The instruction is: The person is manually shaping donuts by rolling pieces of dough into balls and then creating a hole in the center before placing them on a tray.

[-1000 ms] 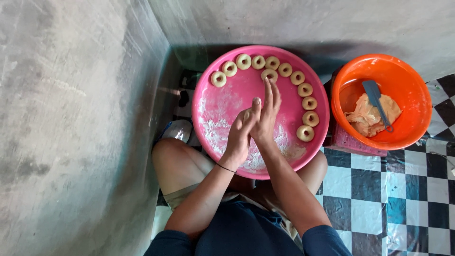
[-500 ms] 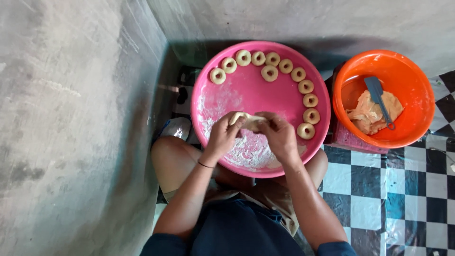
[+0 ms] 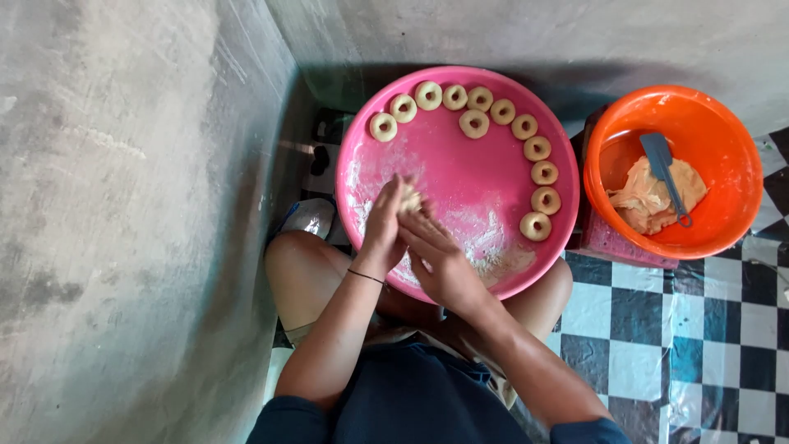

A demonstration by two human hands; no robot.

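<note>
Palms back together since half a second ago: left hand [image 3: 385, 220] and right hand [image 3: 440, 256] flat, pressing small pale dough lump [image 3: 409, 198] over round pink plastic tray [image 3: 460, 177]. Ten dough rings [image 3: 474, 123] done; more dough in orange plastic basin [image 3: 657, 196].

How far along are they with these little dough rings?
Ten shaped dough rings already line the rim of the pink tray. A small dough piece is pressed between the left hand and right hand. A lump of dough remains in the orange bowl.
</note>
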